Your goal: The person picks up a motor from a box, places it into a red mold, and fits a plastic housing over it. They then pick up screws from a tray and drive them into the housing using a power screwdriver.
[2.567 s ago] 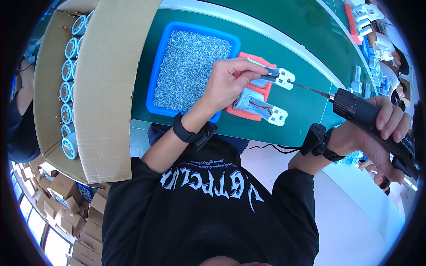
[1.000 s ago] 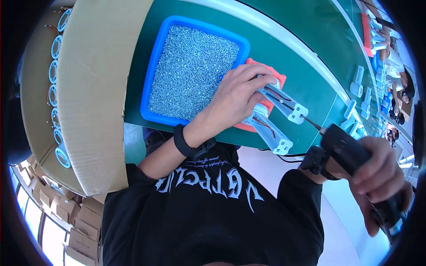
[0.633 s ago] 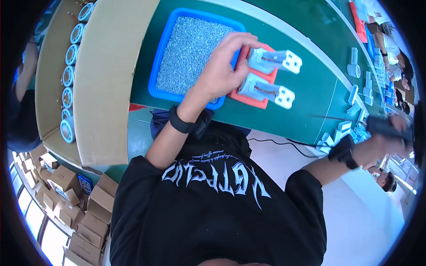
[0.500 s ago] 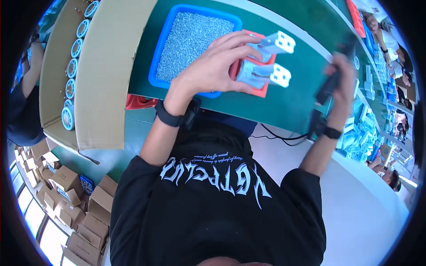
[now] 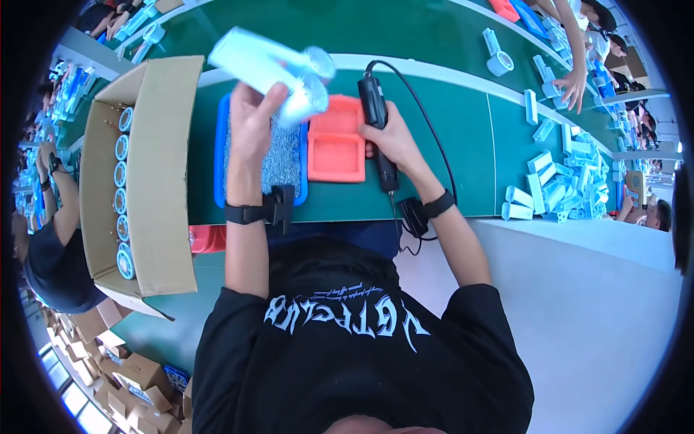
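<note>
My left hand (image 5: 253, 119) is closed on light blue plastic housings (image 5: 256, 59), apparently two held together, with their round ends toward the right. They are raised over the blue tray (image 5: 222, 163), which is full of small metal screws (image 5: 282, 163). Beside that tray lies a red two-pocket holder (image 5: 337, 176), and both pockets show bare. My right hand (image 5: 396, 139) grips a black electric screwdriver (image 5: 373, 101) just right of the holder. Its thin bit points down toward the table's near edge, and a cord runs from its top.
An open cardboard box (image 5: 163, 173) at left holds a row of round light blue parts (image 5: 121, 177). Loose blue housings (image 5: 560, 184) are heaped at right. Across the green table (image 5: 463, 152), another person's hand (image 5: 571, 87) reaches in. The black cord (image 5: 437, 134) arcs behind my right hand.
The housings have left the red holder in my left hand, moving up and left. My right hand has brought the screwdriver inward from the right to beside the holder. The whole view has shifted.
</note>
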Motion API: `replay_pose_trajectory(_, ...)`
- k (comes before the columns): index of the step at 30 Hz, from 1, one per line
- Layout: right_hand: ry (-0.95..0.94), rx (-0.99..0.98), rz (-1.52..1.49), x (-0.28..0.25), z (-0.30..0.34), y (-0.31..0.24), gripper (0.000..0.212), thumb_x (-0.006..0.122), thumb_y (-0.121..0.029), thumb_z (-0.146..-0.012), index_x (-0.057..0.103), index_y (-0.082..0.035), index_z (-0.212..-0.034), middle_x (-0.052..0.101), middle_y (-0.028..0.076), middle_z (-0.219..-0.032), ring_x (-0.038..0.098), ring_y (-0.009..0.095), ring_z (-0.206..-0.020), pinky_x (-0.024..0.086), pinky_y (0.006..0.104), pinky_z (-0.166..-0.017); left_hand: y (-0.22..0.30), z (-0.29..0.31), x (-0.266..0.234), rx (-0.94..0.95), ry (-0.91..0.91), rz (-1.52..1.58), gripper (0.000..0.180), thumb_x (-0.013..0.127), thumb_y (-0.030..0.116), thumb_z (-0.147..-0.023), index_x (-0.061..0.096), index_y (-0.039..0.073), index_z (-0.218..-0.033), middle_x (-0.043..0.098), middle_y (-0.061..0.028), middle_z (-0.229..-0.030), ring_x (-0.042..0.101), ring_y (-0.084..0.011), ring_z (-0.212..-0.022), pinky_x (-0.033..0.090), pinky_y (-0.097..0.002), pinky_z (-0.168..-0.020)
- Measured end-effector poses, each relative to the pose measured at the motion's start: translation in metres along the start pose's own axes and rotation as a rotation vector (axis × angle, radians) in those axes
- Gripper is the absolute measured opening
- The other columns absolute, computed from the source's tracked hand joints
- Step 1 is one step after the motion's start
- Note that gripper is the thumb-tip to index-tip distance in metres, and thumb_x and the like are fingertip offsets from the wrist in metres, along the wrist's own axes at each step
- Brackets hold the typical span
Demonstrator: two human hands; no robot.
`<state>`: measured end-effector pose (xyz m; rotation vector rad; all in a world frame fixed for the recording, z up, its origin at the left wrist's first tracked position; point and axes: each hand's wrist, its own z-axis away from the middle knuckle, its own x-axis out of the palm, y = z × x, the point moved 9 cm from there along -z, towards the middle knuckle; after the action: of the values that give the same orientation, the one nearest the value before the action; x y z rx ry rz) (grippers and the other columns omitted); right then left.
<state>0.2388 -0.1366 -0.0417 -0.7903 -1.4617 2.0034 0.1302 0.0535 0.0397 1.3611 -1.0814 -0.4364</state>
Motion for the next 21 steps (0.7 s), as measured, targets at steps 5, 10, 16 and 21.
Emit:
replay_pose_trajectory(5, -0.059, 0.009, -0.103, -0.001, 0.002, -0.010, 0.040, 0.067, -0.013, -0.081, 0.038, -0.002, -0.106, 0.054, 0.005, -0.070, 0.057, 0.014, -0.052, 0.048, 0.0275, -0.048, 0.120, -0.090, 0.066, 0.530, -0.086, -0.991, 0.037, 0.065, 0.021, -0.080, 0.058, 0.005, -0.113, 0.059, -0.0129, -0.110, 0.054, -0.0326, -0.105, 0.043, -0.0416, -0.089)
replay_pose_trajectory(10, 0.029, -0.021, 0.119, -0.036, -0.004, -0.026, 0.042, 0.069, -0.019, -0.080, 0.041, -0.001, -0.104, 0.055, 0.008, -0.070, 0.058, 0.017, -0.053, 0.048, 0.0308, -0.051, 0.060, -0.256, 0.070, 0.382, -0.221, -1.954, 0.051, 0.069, 0.021, -0.075, 0.052, 0.008, -0.121, 0.050, -0.0239, -0.120, 0.048, -0.0358, -0.111, 0.035, -0.0495, -0.095)
replay_pose_trajectory(16, 0.209, -0.122, 0.578, -0.069, -0.017, -0.019, 0.050, 0.074, -0.031, -0.070, 0.047, 0.002, -0.095, 0.055, 0.018, -0.076, 0.059, 0.032, -0.066, 0.047, 0.0377, -0.062, -0.060, -0.345, 0.071, 0.571, -0.400, -2.313, 0.024, 0.057, 0.017, -0.084, 0.062, 0.017, -0.107, 0.057, -0.0054, -0.111, 0.054, -0.0236, -0.109, 0.044, -0.0469, -0.085)
replay_pose_trajectory(21, 0.193, -0.068, 0.522, -0.072, -0.015, -0.014, 0.056, 0.076, -0.034, -0.065, 0.049, 0.002, -0.099, 0.055, 0.019, -0.080, 0.058, 0.033, -0.070, 0.047, 0.0387, -0.064, -0.116, -0.407, 0.065, 0.717, -0.480, -2.338, 0.023, 0.050, 0.020, -0.088, 0.061, 0.018, -0.108, 0.056, -0.0034, -0.113, 0.052, -0.0222, -0.113, 0.040, -0.0495, -0.090)
